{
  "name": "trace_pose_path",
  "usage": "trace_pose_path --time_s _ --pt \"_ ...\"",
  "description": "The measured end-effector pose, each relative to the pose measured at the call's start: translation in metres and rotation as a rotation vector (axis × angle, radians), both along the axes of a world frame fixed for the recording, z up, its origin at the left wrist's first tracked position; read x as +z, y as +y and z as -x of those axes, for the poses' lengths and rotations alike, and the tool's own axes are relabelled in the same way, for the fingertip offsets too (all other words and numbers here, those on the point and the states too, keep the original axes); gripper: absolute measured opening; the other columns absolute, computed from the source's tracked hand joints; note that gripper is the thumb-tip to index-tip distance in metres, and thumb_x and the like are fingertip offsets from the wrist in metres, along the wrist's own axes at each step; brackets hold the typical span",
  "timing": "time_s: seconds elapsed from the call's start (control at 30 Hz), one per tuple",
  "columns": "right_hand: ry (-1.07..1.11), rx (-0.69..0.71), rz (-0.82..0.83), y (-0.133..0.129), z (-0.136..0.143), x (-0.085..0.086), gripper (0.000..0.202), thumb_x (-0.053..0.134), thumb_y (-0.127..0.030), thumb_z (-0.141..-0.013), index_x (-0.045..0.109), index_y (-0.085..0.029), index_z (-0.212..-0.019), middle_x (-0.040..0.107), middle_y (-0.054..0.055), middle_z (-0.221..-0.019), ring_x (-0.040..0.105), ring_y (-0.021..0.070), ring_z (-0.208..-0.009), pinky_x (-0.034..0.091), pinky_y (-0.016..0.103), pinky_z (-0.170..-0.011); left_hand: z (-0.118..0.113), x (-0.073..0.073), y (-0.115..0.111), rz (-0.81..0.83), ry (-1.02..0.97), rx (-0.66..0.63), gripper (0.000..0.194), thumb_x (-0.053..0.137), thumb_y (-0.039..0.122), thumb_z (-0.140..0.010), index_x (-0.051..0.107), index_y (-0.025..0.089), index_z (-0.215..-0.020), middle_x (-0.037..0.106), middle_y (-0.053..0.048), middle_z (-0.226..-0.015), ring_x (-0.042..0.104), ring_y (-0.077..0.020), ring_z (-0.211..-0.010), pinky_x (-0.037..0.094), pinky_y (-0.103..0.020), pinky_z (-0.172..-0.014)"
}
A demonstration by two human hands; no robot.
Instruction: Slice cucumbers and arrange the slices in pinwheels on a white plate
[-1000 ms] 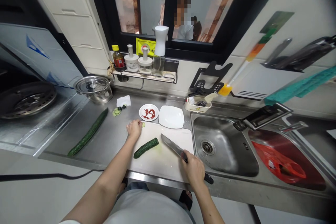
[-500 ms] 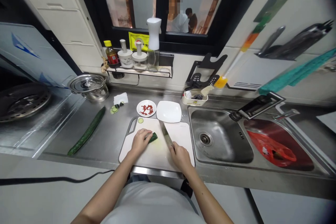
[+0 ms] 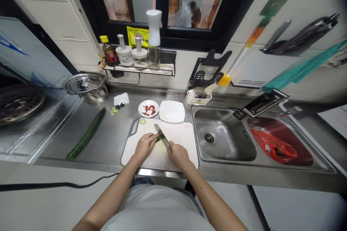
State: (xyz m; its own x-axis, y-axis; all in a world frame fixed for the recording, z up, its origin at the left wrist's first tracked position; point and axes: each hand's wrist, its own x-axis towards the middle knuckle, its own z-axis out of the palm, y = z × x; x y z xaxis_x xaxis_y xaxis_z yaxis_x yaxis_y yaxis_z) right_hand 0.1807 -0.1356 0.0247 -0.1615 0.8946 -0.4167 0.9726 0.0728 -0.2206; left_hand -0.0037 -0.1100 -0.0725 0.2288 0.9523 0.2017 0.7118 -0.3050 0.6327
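My left hand (image 3: 145, 145) presses a short piece of cucumber (image 3: 158, 138) onto the white cutting board (image 3: 187, 139), its fingers closed round it and hiding most of it. The handle of a kitchen knife (image 3: 162, 134) is gripped in my right hand (image 3: 178, 155). Its blade slants up and left, right at the cucumber's cut end; whether it touches, I cannot tell. One cucumber slice (image 3: 142, 121) lies near the board's upper left corner. Behind the board stand a small plate (image 3: 141, 110) of red chopped pieces and a white square dish (image 3: 171, 112).
On the left of the steel counter lies a long whole cucumber (image 3: 86, 133), with cucumber scraps (image 3: 115, 109) by a white paper (image 3: 121, 98). A lidded pot (image 3: 93, 92) stands behind. To the right is a double sink (image 3: 225, 140) holding a red plastic bag (image 3: 273, 147).
My right hand has brought the knife left, from beside the cucumber piece to its cut end. My left hand keeps its hold. The whole view has shifted slightly.
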Motion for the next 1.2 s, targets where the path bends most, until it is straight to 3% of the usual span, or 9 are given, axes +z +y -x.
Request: trace_pose_path --time_s 0.3,0.97,1.2 --pt "0.011 0.01 0.021 0.001 -0.001 0.0 0.032 0.03 -0.019 -0.093 0.057 -0.015 -0.11 0.069 0.015 -0.095 0.065 0.0235 -0.091 0.042 0.031 -0.073 0.0 -0.003 0.001 -0.066 0.012 -0.001 0.027 0.05 0.027 -0.093 0.069 0.024 -0.111 0.068 -0.005 -0.1 0.06 -0.0183 -0.092 0.048 -0.031 -0.083" --pt "-0.059 0.051 0.124 -0.014 -0.005 0.018 0.032 0.033 -0.012 -0.092 0.058 -0.012 -0.112 0.069 0.015 -0.097 0.065 0.0234 -0.096 0.043 0.029 -0.073 0.0 0.003 0.0 -0.035 -0.001 -0.013 0.027 0.049 0.025 -0.093 0.068 0.025 -0.112 0.067 -0.005 -0.098 0.059 -0.0181 -0.09 0.047 -0.031 -0.082" --pt "-0.053 0.057 0.136 -0.017 -0.009 0.017 0.031 0.035 -0.012 -0.091 0.058 -0.012 -0.113 0.069 0.015 -0.098 0.065 0.0232 -0.094 0.042 0.029 -0.071 0.001 -0.001 0.003 -0.041 -0.016 -0.018 0.027 0.048 0.025 -0.093 0.068 0.024 -0.111 0.068 -0.005 -0.099 0.059 -0.0178 -0.091 0.048 -0.031 -0.082"
